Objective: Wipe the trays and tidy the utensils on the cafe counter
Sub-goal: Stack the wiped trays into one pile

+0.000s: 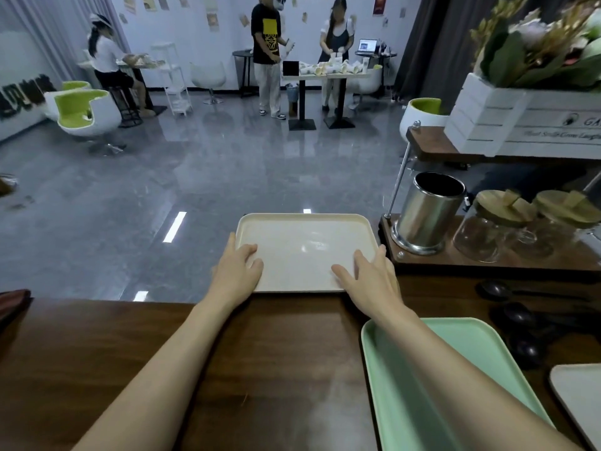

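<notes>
From the head view, the cream tray (305, 242) sits at the tabletop's (260, 336) far edge, jutting past it. The left hand (235, 271) has its grip clamped on the tray's near-left corner. The right hand (370, 281) has its grip clamped on the near-right corner. A green tray (406, 418) lies under the right forearm, beside dark spoons (517, 315).

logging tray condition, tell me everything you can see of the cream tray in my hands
The cream tray is rectangular, matte and plastic-looking, with rounded corners and a low raised rim. It holds nothing; its floor shows light glare. It sits roughly level just past the far edge of the counter. The left hand grips its left rim, the right hand its right rim, thumbs outside, fingers on top.
</notes>
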The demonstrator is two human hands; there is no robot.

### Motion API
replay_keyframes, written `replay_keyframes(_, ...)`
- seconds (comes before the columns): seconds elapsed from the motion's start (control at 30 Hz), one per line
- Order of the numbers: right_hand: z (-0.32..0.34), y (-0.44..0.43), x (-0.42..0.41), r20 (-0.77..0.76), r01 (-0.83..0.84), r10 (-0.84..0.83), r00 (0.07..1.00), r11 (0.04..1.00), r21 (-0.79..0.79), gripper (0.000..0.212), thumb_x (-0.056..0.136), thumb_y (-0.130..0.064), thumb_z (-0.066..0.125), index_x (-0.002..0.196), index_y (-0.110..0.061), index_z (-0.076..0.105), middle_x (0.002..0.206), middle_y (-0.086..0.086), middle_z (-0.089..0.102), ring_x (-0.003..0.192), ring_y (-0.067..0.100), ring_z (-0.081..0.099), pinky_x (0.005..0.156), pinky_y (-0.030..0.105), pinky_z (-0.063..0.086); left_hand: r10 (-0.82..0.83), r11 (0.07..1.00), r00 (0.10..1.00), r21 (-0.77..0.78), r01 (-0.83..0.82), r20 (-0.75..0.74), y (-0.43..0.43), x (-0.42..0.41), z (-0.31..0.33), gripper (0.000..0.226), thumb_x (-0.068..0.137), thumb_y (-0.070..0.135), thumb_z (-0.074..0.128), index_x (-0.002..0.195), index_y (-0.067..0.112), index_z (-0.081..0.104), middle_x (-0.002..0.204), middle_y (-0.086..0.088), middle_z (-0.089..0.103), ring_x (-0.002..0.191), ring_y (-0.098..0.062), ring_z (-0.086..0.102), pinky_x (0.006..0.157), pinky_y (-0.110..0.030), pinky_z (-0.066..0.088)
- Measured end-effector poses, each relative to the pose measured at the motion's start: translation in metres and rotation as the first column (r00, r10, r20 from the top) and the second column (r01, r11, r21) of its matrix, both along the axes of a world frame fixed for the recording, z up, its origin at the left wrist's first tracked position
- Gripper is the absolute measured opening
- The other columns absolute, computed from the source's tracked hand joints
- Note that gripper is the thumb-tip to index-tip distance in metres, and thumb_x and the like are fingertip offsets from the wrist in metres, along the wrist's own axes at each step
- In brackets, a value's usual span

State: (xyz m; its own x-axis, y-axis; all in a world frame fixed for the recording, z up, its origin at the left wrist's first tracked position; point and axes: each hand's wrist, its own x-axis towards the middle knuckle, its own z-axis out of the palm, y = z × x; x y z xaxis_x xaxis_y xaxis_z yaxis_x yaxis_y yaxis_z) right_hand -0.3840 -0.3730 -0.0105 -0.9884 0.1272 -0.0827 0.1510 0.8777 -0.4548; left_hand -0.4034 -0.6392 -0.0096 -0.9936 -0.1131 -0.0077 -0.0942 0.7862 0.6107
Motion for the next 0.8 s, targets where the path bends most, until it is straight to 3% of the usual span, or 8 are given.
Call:
replay_keyframes(0.2,-0.003,-0.002,0.004,0.017,0.007,-0.008,1.000,0.999,0.039,0.085,0.092,-0.078,0.026,0.159,-0.025,0.022,0.167,0.014,-0.009,0.151,0.033,0.005,0.119,0.047,0.019,0.002,0.999,1.000,-0.047,-0.001,0.002,0.002,-0.006,-0.008,0.046,0.102,0.041,0.043,0.145,0.026,0.050,0.170,-0.011,0.011,0.147,-0.037,0.033,0.117,-0.052,0.029)
replay_keyframes(0.37,-0.008,0.000,0.004,0.046,-0.040,0.036,0.998,0.995,0.095,0.090,0.092,-0.079,0.022,0.161,-0.022,0.009,0.165,0.018,-0.017,0.153,0.033,-0.007,0.122,0.047,0.011,-0.001,0.998,1.000,-0.058,-0.001,-0.021,-0.001,-0.006,-0.013,0.053,0.099,0.057,0.046,0.146,0.031,0.050,0.170,-0.003,0.013,0.143,-0.034,0.039,0.114,-0.048,0.031)
replay_keyframes(0.57,-0.005,0.011,0.004,0.041,-0.107,0.107,0.993,0.994,0.011,0.088,0.096,-0.071,0.035,0.161,-0.017,0.013,0.166,0.020,-0.014,0.154,0.032,-0.009,0.123,0.045,0.011,-0.035,0.960,0.999,-0.280,0.023,-0.037,-0.004,-0.010,-0.016,0.053,0.099,0.058,0.032,0.141,0.033,0.051,0.165,-0.015,0.023,0.138,-0.042,0.041,0.111,-0.057,0.036)
replay_keyframes(0.63,-0.001,0.020,0.013,-0.006,-0.147,0.147,0.989,0.989,-0.016,0.085,0.097,-0.067,0.041,0.160,-0.016,0.015,0.167,0.017,-0.007,0.155,0.028,-0.008,0.122,0.043,0.014,-0.020,0.943,0.990,-0.333,-0.028,-0.141,0.000,-0.004,-0.015,0.044,0.102,0.048,0.035,0.132,0.027,0.059,0.162,-0.019,0.028,0.142,-0.040,0.037,0.115,-0.059,0.031)
replay_keyframes(0.7,0.003,0.027,0.032,-0.068,-0.195,0.193,0.979,0.981,-0.024,0.077,0.099,-0.061,0.045,0.158,-0.017,0.024,0.168,0.013,0.003,0.155,0.024,-0.005,0.122,0.041,0.016,-0.025,0.931,0.954,-0.356,-0.087,-0.298,0.011,0.013,-0.013,0.040,0.104,0.036,0.043,0.134,0.017,0.060,0.160,-0.019,0.033,0.147,-0.040,0.031,0.117,-0.060,0.027)
replay_keyframes(0.8,0.005,0.041,0.076,-0.081,-0.236,0.231,0.969,0.970,-0.056,0.062,0.101,-0.050,0.047,0.156,-0.023,0.033,0.169,0.006,0.008,0.156,0.021,-0.003,0.123,0.039,0.013,-0.145,0.954,0.878,-0.299,0.002,-0.457,0.051,0.058,-0.015,0.037,0.100,0.022,0.058,0.136,0.015,0.061,0.157,-0.012,0.042,0.150,-0.033,0.029,0.120,-0.053,0.030)
